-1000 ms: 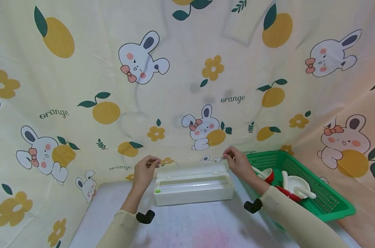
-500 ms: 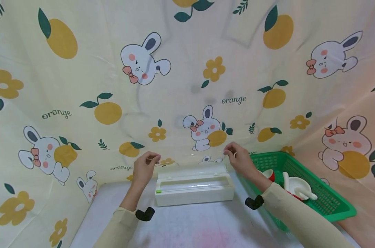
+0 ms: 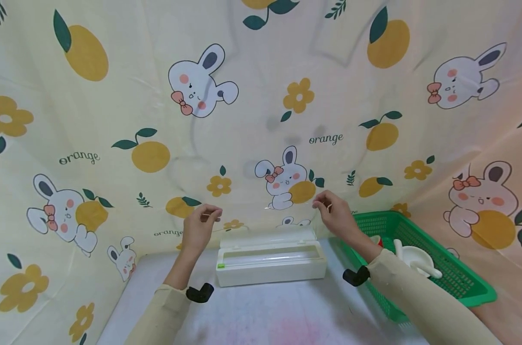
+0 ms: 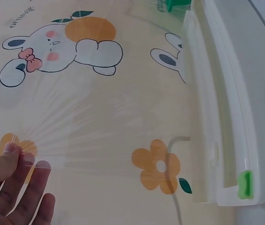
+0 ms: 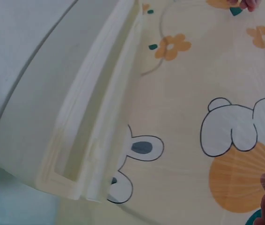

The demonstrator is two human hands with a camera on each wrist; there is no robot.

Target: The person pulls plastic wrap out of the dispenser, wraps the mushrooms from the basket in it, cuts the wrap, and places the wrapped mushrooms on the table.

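A long white cling film dispenser (image 3: 271,274) lies on the table, its lid (image 3: 267,235) tipped up at the back. Clear cling film (image 4: 88,126) stretches between my two raised hands, with creases fanning out from the left fingertips. At the upper left of the box, my left hand (image 3: 199,231) pinches one corner of the film between thumb and forefinger. My right hand (image 3: 336,218) pinches the other corner above the right end. A green slider (image 4: 246,184) sits at the left end of the box.
To the right stands a green plastic basket (image 3: 463,275) with a white pan-like dish (image 3: 413,256) and a red-and-white piece (image 3: 376,240) in it. Behind the table hangs a patterned cloth (image 3: 252,96). The white table (image 3: 252,316) reaches forward of the box.
Both hands have risen a little, pinching the cling film and carrying it further up from the dispenser. The box has stayed in place.
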